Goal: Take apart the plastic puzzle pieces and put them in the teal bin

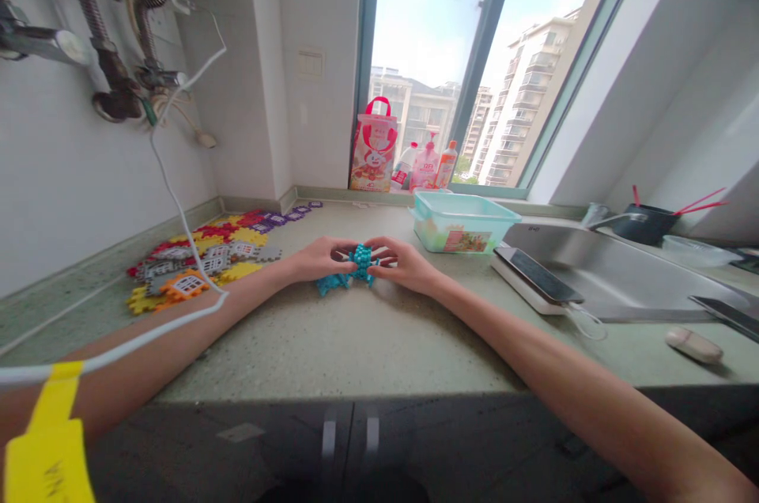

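Roughly, the work looks part-way along, judging by how things lie. At the left, a white cable hangs down past flat, notched pieces laid out on the counter: yellow pieces, red pieces, grey pieces and an orange piece nearer, with purple pieces strung out toward the far edge. They lie mostly grouped by colour, many overlapping (how many there are, I cannot tell), and none of them seems to be stood up or built into a solid form. Next, at the middle, the left hand grasps a teal cluster between thumb and fingers, just off its left side, while more teal pieces rest on the counter below that hand. The teal cluster stands raised between the two hands, and whether its pieces are fully joined is too small to tell. The right hand grips it from the other side with bent fingers. So the teal portion appears in progress, and the other colours look unhandled for now. Right of the hands, toward the far side, sits a pale teal box, its contents unclear; farther right are a phone and the sink.
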Demonstrator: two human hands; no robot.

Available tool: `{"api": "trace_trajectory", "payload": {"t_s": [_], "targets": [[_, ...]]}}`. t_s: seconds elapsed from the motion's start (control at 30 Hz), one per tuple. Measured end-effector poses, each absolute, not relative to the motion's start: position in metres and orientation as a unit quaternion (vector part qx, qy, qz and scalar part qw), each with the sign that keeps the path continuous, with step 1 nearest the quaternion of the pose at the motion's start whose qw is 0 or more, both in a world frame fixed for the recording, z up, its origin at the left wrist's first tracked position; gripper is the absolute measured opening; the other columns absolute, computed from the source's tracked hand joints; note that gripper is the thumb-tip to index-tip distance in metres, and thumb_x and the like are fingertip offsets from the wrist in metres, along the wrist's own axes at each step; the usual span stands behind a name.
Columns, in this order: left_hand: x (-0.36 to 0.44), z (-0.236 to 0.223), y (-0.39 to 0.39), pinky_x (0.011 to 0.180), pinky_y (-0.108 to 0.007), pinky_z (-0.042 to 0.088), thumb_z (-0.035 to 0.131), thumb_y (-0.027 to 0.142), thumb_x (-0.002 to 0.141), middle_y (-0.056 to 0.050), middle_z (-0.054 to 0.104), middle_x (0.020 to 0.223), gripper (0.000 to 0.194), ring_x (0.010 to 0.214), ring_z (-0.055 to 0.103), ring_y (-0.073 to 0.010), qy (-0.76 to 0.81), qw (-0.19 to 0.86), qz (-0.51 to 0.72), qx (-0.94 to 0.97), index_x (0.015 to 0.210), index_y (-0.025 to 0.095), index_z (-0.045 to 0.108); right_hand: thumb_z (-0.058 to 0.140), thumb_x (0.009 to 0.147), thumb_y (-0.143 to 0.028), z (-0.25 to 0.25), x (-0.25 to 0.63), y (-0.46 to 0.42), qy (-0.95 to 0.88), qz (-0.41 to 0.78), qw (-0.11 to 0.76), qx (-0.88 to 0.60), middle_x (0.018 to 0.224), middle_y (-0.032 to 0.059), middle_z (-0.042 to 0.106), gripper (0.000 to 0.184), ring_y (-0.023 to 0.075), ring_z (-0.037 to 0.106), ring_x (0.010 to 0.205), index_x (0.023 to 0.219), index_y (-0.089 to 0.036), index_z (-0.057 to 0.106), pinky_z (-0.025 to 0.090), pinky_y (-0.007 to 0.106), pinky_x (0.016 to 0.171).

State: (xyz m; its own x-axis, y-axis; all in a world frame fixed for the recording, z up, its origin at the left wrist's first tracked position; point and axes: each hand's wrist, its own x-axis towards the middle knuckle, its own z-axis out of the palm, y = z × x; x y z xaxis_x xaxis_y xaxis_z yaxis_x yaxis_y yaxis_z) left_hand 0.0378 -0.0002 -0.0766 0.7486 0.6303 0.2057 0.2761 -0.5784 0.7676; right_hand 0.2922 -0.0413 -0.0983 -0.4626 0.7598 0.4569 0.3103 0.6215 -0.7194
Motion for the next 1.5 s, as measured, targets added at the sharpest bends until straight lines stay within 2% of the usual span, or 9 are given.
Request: {"api": "trace_trajectory", "payload": {"t_s": [0.13, 0.5, 0.77, 0.87, 0.97, 1.07, 1.13, 1.27, 1.5], "targets": [[0.036, -0.074, 0.002, 0.082, -0.028, 0.058, 0.075, 0.038, 0.084, -0.009, 0.077, 0.123, 0.063, 0.100, 0.075, -0.0233, 0.256, 0.382, 0.228, 0.858, 0.142, 0.017, 0.065, 0.084, 0.081, -0.036, -0.099, 0.290, -0.041, -0.795, 0.280, 0.409, -0.349, 0.119, 0.0072, 0.067, 0.054, 0.0217, 0.073, 0.101, 0.128, -0.025, 0.059, 0.063, 0.037, 0.085], [0.032, -0.073, 0.007, 0.079, -0.029, 0.058, 0.082, 0.045, 0.080, -0.009, 0.079, 0.115, 0.066, 0.101, 0.075, -0.0254, 0.245, 0.403, 0.219, 0.854, 0.138, 0.017, 0.068, 0.084, 0.079, -0.035, -0.097, 0.281, -0.048, -0.784, 0.264, 0.418, -0.376, 0.105, 0.0041, 0.073, 0.040, 0.0241, 0.073, 0.102, 0.109, -0.023, 0.061, 0.061, 0.036, 0.081], [0.034, -0.074, 0.004, 0.082, -0.031, 0.057, 0.084, 0.052, 0.077, -0.009, 0.079, 0.112, 0.060, 0.096, 0.074, -0.0242, 0.264, 0.358, 0.245, 0.861, 0.123, 0.015, 0.075, 0.071, 0.095, -0.047, -0.085, 0.294, -0.055, -0.831, 0.283, 0.354, -0.322, 0.137, 0.0114, 0.068, 0.049, 0.0279, 0.066, 0.125, 0.138, -0.026, 0.062, 0.059, 0.045, 0.098], [0.030, -0.072, 0.007, 0.085, -0.033, 0.057, 0.086, 0.051, 0.075, -0.012, 0.077, 0.117, 0.068, 0.101, 0.073, -0.0253, 0.267, 0.359, 0.228, 0.865, 0.130, 0.014, 0.071, 0.079, 0.087, -0.047, -0.087, 0.302, -0.053, -0.822, 0.254, 0.370, -0.351, 0.129, 0.0125, 0.070, 0.055, 0.0268, 0.069, 0.116, 0.135, -0.024, 0.063, 0.062, 0.040, 0.088], [0.020, -0.069, 0.013, 0.087, -0.034, 0.057, 0.092, 0.047, 0.068, -0.014, 0.076, 0.120, 0.087, 0.106, 0.072, -0.0261, 0.289, 0.349, 0.214, 0.865, 0.143, 0.015, 0.063, 0.081, 0.085, -0.048, -0.089, 0.306, -0.051, -0.821, 0.229, 0.359, -0.381, 0.100, 0.0074, 0.075, 0.043, 0.0215, 0.071, 0.091, 0.115, -0.020, 0.069, 0.060, 0.033, 0.075], [0.010, -0.067, 0.021, 0.083, -0.032, 0.057, 0.092, 0.045, 0.069, -0.013, 0.077, 0.112, 0.078, 0.098, 0.073, -0.0233, 0.285, 0.360, 0.198, 0.866, 0.137, 0.016, 0.066, 0.075, 0.089, -0.051, -0.089, 0.306, -0.051, -0.830, 0.225, 0.336, -0.384, 0.084, 0.0036, 0.073, 0.033, 0.0183, 0.068, 0.078, 0.095, -0.018, 0.072, 0.058, 0.032, 0.074], [0.006, -0.067, 0.023, 0.081, -0.031, 0.056, 0.090, 0.045, 0.073, -0.011, 0.078, 0.107, 0.072, 0.093, 0.073, -0.0218, 0.273, 0.381, 0.192, 0.862, 0.135, 0.017, 0.067, 0.072, 0.091, -0.053, -0.088, 0.305, -0.051, -0.834, 0.224, 0.333, -0.380, 0.084, 0.0038, 0.074, 0.034, 0.0185, 0.068, 0.078, 0.090, -0.018, 0.073, 0.057, 0.033, 0.075], [0.009, -0.068, 0.018, 0.080, -0.029, 0.053, 0.088, 0.045, 0.076, -0.008, 0.079, 0.101, 0.077, 0.094, 0.072, -0.0216, 0.271, 0.375, 0.202, 0.863, 0.143, 0.019, 0.063, 0.069, 0.093, -0.054, -0.087, 0.301, -0.053, -0.835, 0.234, 0.333, -0.370, 0.087, 0.0041, 0.076, 0.036, 0.0192, 0.068, 0.080, 0.093, -0.018, 0.075, 0.056, 0.034, 0.077], [0.020, -0.074, 0.013, 0.071, -0.026, 0.049, 0.085, 0.050, 0.078, -0.005, 0.077, 0.094, 0.067, 0.081, 0.068, -0.0182, 0.272, 0.343, 0.223, 0.871, 0.136, 0.019, 0.071, 0.066, 0.097, -0.051, -0.089, 0.295, -0.053, -0.853, 0.209, 0.316, -0.359, 0.090, 0.0044, 0.074, 0.033, 0.0184, 0.065, 0.081, 0.093, -0.019, 0.074, 0.052, 0.031, 0.074]]}}
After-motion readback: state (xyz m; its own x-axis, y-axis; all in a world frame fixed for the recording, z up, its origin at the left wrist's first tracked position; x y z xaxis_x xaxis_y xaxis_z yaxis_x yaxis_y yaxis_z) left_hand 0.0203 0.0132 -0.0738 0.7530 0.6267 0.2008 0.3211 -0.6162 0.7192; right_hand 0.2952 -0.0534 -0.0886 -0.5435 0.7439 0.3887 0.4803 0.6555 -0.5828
